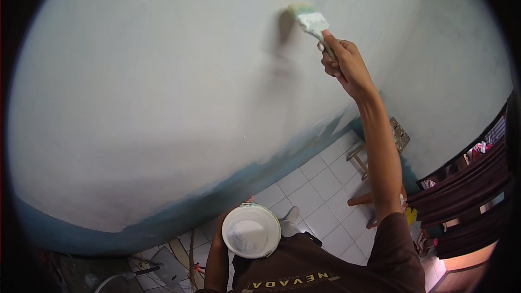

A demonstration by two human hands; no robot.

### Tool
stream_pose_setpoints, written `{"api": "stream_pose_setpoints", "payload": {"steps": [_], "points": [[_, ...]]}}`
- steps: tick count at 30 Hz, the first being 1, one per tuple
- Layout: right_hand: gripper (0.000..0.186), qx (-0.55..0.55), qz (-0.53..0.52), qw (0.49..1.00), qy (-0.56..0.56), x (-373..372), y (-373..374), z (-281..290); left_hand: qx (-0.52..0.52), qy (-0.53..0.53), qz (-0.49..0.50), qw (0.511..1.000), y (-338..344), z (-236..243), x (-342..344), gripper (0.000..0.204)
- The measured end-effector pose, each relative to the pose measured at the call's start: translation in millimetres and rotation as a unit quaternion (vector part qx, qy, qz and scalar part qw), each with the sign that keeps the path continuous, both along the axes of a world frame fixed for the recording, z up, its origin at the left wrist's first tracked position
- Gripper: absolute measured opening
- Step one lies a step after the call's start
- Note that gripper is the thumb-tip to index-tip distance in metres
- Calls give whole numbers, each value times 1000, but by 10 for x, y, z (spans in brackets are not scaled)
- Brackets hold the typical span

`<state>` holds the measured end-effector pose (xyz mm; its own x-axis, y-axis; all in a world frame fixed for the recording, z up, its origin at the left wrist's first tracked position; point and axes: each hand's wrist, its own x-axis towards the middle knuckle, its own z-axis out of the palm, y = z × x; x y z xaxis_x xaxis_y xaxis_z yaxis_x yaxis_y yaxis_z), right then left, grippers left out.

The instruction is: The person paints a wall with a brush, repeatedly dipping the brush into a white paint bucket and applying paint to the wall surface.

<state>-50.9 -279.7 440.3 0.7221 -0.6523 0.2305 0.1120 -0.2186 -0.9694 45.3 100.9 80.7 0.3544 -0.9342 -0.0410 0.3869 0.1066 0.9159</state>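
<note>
My right hand [342, 65] is raised at arm's length, its fingers wrapped round the handle of a paintbrush [312, 20]. White paint coats the brush's middle, and its yellowish bristle end points up and left at the pale wall [163, 76]. The brush casts a shadow on the wall; whether the bristles touch it, I cannot tell. Held against my body, a white paint bucket [228, 239] shows whitish paint inside. My left hand [251, 199] holds this bucket from its far side, with only fingertips showing past the rim.
A blue band [239, 182] runs along the wall's foot above white floor tiles [315, 168]. Wooden stools [358, 157] stand near the corner, right of my arm. Dark red curtains [461, 201] hang at the right. A grey fan-like object [165, 268] lies at lower left.
</note>
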Motion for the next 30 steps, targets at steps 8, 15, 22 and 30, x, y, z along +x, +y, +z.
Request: {"api": "stream_pose_setpoints", "payload": {"steps": [8,15,22,30], "points": [[51,77,-33,994,-68,399,0,-1953,37,58,41,997,-29,252,-93,31],[46,207,2,977,53,-41,135,-3102,-18,-87,18,996,-14,217,-97,39],[37,71,-12,984,162,-17,-171,-1435,-16,-49,8,999,4,187,-63,42],[43,-18,-5,999,-48,130,107,-150,-12,-74,7,997,48,221,-13,42]]}}
